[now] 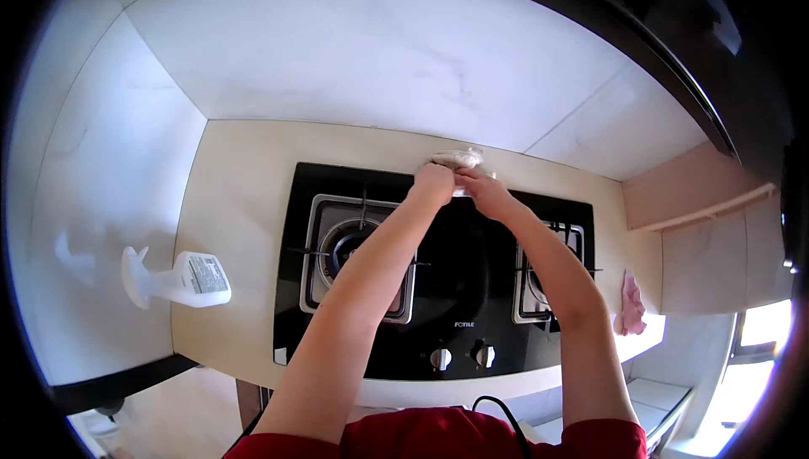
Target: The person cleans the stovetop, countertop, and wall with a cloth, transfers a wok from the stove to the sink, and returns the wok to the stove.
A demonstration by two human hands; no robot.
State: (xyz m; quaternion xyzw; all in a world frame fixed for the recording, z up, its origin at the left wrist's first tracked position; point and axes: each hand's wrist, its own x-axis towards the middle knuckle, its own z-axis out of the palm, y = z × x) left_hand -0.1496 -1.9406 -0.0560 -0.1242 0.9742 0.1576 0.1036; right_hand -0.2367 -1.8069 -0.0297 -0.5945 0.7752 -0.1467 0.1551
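A pale, crumpled cloth point(458, 158) lies bunched at the back edge of the black gas cooktop point(463, 290), near the wall. My left hand point(434, 184) is closed on its left part, the fingers curled and partly hidden. Right beside it, my right hand point(484, 192) has its fingers pressed on the cloth's right side. Both hands are close together above the middle of the cooktop's rear edge. My left forearm passes over the left burner point(341, 253), and my right forearm partly covers the right burner point(535, 286).
A white spray bottle point(202, 280) is on the counter point(232, 206) left of the cooktop. A pink cloth point(632, 303) lies on the right. Two knobs point(441, 359) are at the cooktop's front. The dark range hood point(657, 46) overhangs the back right.
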